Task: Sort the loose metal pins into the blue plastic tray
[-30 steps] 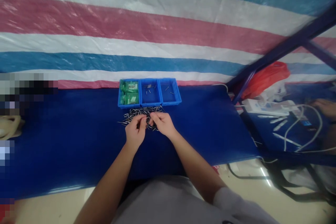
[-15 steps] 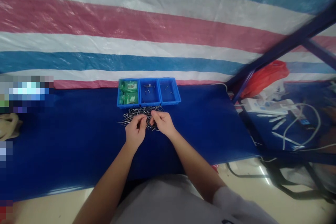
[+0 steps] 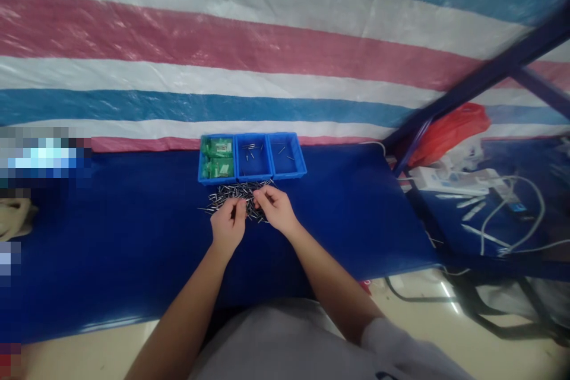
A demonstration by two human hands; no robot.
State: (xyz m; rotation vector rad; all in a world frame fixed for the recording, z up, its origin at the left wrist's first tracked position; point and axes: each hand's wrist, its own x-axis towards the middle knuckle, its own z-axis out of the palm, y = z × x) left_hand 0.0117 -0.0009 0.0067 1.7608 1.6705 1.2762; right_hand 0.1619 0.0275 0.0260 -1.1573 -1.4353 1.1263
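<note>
Pinching over metal pins (image 3: 234,190), the hands (image 3: 228,225) are closed — contents unclear — and packet labels (image 3: 224,148) illegible.

No lettering I can make out from here. The green packets (image 3: 218,157) carry pale labels (image 3: 223,147) — whatever is on them is too small and blurred to read. There's a dark mark (image 3: 385,376) low on the grey shirt (image 3: 276,344), cut off by the view's edge — I can't tell whether it's a letter or a logo.
</note>
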